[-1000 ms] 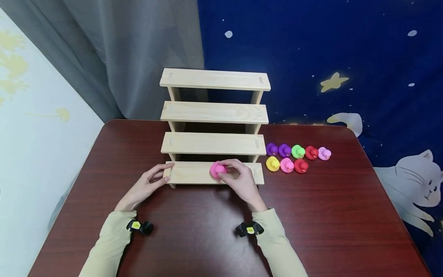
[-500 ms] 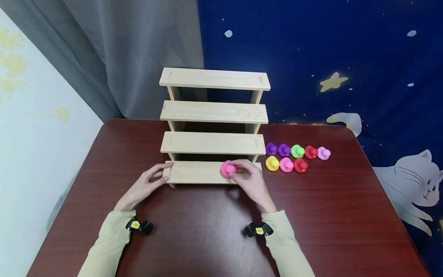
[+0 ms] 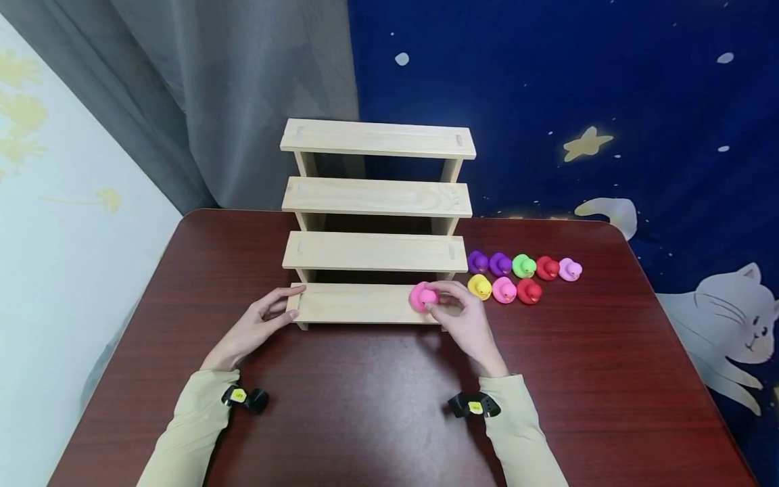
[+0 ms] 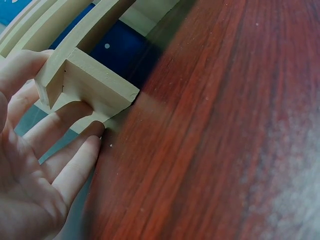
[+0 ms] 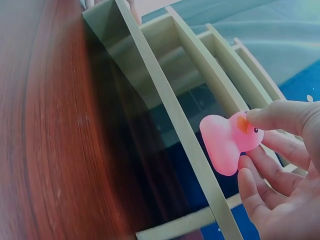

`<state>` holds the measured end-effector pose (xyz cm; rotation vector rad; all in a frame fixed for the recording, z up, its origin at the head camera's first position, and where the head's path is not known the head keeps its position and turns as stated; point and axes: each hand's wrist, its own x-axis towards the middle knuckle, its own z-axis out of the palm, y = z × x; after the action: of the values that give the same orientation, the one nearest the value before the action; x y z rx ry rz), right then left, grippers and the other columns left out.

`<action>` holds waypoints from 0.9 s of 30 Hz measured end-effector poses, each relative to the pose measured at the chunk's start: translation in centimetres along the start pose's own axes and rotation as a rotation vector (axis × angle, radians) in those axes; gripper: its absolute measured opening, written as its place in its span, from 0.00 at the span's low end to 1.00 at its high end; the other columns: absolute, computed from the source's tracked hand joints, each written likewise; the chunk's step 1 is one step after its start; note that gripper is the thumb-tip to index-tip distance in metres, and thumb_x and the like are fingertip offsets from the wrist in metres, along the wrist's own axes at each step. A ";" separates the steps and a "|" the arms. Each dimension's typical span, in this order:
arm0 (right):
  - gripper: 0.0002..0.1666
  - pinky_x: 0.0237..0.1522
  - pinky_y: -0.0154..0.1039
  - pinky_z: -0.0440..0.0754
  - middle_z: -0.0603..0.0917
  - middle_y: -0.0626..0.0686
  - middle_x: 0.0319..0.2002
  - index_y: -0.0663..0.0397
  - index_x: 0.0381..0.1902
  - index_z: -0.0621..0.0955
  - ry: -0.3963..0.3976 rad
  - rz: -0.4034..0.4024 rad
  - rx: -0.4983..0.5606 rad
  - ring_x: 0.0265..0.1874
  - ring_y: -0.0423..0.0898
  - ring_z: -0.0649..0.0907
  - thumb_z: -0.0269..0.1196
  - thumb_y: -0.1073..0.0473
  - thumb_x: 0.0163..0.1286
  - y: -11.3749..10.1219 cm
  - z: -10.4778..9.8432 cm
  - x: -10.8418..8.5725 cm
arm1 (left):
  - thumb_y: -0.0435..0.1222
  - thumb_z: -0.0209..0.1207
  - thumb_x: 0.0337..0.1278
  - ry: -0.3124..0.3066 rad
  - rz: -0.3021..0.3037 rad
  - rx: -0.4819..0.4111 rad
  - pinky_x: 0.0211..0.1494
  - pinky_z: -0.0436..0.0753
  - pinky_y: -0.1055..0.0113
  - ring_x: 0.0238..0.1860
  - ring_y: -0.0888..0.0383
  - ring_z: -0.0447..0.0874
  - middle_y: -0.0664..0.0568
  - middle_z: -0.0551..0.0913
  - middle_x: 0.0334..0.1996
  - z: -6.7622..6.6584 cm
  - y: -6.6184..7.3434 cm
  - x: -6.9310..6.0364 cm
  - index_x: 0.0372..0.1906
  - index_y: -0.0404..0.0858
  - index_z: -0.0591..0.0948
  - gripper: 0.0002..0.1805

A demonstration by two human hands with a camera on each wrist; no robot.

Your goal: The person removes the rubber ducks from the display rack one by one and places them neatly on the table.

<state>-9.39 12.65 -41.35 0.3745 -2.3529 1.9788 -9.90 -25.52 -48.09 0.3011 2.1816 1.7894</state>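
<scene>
In the head view a pale wooden stepped shelf (image 3: 372,251) stands at the back middle of the table. My left hand (image 3: 262,321) holds the left end of its lowest board, thumb and fingers about the edge; the left wrist view shows fingers (image 4: 75,162) reaching round the board's end. A pink rubber duck (image 3: 422,297) is at the right part of that lowest board. My right hand (image 3: 465,321) pinches the duck by its head between thumb and fingers, as the right wrist view shows with the pink duck (image 5: 220,145) upright at the board's edge.
Right of the shelf, two rows of rubber ducks sit on the dark red-brown table (image 3: 578,379): purple, green (image 3: 524,266), red (image 3: 529,291), pink (image 3: 504,290) and yellow (image 3: 479,287). Behind hang a grey curtain (image 3: 262,88) and a blue star-printed cloth (image 3: 487,81).
My right hand has moved steadily right along the lowest board with the pink duck, from about its middle to near its right end. My left hand stays at the board's left end.
</scene>
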 end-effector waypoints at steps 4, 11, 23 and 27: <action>0.19 0.49 0.58 0.75 0.79 0.69 0.47 0.77 0.49 0.79 0.013 -0.011 -0.004 0.43 0.62 0.79 0.64 0.79 0.58 0.3 -0.8 -0.2 | 0.37 0.57 0.67 -0.003 0.004 -0.007 0.53 0.74 0.71 0.58 0.58 0.75 0.44 0.70 0.65 0.0 0.0 0.0 0.71 0.44 0.66 0.29; 0.18 0.50 0.54 0.75 0.81 0.69 0.47 0.76 0.48 0.79 0.059 -0.013 -0.008 0.42 0.58 0.79 0.64 0.79 0.58 0.6 -2.3 -0.4 | 0.37 0.58 0.67 -0.003 0.009 -0.003 0.53 0.74 0.71 0.58 0.58 0.76 0.44 0.71 0.65 0.1 0.1 0.0 0.71 0.44 0.67 0.29; 0.19 0.47 0.36 0.77 0.79 0.69 0.48 0.76 0.50 0.79 0.146 0.038 -0.055 0.40 0.49 0.80 0.65 0.77 0.59 1.0 -5.2 -0.9 | 0.37 0.58 0.67 -0.002 0.012 -0.006 0.53 0.74 0.71 0.58 0.58 0.75 0.45 0.70 0.66 0.0 0.2 0.0 0.71 0.43 0.66 0.29; 0.19 0.48 0.38 0.76 0.78 0.71 0.49 0.77 0.50 0.78 0.180 0.039 -0.052 0.39 0.44 0.80 0.64 0.78 0.59 1.1 -6.3 -0.8 | 0.37 0.57 0.67 -0.007 0.017 -0.001 0.53 0.74 0.71 0.58 0.58 0.75 0.44 0.70 0.66 0.0 0.0 0.1 0.71 0.44 0.66 0.29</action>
<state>-9.58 19.06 -41.44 0.1430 -2.3103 1.8754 -9.96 -25.48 -48.12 0.3259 2.1801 1.7953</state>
